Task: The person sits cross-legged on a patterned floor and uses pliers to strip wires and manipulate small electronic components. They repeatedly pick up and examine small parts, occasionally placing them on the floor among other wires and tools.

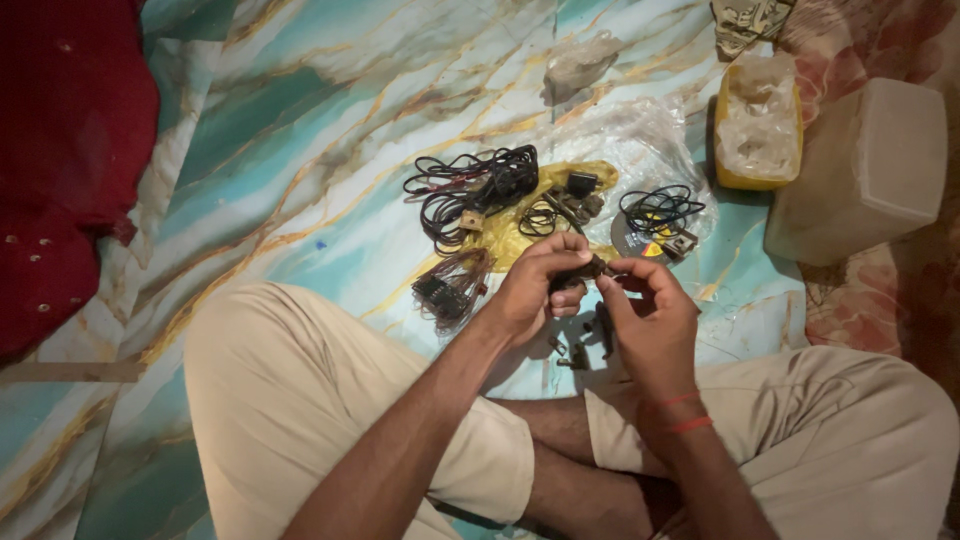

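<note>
My left hand (pixel 535 285) and right hand (pixel 648 315) pinch a small dark part (pixel 585 272) between their fingertips, above my crossed legs, near black wire bundles (pixel 480 185) on the marbled floor (pixel 300 130)

We have a single view, from a camera worn on the person's head, looking steeply down over the crossed legs (pixel 300 400) to the marbled teal floor (pixel 330 130). It sits close: both forearms enter from the bottom edge, and the left hand (pixel 535 290) and right hand (pixel 650 320) meet near the centre of the frame. The far edge takes in a red cloth (pixel 60 150) at left and a pale plastic box (pixel 870 170) at right.
</note>
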